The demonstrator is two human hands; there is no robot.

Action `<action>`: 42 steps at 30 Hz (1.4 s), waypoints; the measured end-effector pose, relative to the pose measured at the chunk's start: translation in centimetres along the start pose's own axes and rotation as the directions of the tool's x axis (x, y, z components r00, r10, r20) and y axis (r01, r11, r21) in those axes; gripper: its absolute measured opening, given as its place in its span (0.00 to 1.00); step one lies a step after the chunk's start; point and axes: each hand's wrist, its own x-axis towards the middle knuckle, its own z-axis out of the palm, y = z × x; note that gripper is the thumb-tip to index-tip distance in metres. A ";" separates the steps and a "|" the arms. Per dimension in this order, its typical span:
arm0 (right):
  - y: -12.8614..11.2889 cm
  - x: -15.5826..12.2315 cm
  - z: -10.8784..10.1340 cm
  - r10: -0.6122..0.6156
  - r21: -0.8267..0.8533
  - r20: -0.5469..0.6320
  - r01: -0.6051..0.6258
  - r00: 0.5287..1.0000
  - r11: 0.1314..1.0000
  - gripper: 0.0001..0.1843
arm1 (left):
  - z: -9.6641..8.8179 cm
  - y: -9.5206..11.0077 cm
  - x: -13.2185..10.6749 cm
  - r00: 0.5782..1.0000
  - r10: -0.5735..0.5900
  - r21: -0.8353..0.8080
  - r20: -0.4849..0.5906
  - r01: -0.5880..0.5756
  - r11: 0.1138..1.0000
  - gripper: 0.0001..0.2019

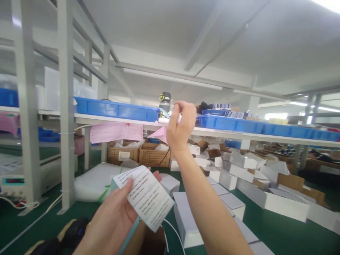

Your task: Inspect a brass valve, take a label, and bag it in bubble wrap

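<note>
My left hand [119,205] is closed on a sheet of white labels [150,198] with printed lines of part number, PO number and quantity. The thumb presses on its upper left corner, and a pale blue backing shows along the edge. My right hand [183,124] is raised in front of the shelf edge, its fingers curled and thumb bent in a pinch. Whatever is between those fingertips, if anything, is hidden. Just behind it stand a bottle with a black cap [165,97] and a pink paper [159,134] hanging from the shelf.
Blue bins [117,110] line the white shelf [252,138]. Below, white boxes [186,219] stand in rows on the green surface, several with open flaps. Brown cartons [154,156] and a wrapped white bundle [90,182] lie behind. Grey posts [66,106] rise at left.
</note>
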 end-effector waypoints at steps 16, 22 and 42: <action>-6.0 -3.3 -2.3 -0.082 -0.001 0.286 0.085 0.955 0.996 0.11 | 0.9 -0.4 -0.5 0.997 -0.023 -0.098 -0.068 0.017 0.995 0.20; -3.7 -2.8 -6.1 0.538 0.059 0.345 -0.590 0.769 0.805 0.16 | 0.1 0.5 0.2 0.999 -0.006 -0.077 -0.046 0.003 0.997 0.20; -6.7 -1.5 -6.0 0.365 0.188 0.189 -0.399 0.911 0.898 0.14 | 2.3 -2.4 0.4 0.979 -0.178 -0.301 0.098 0.199 0.933 0.21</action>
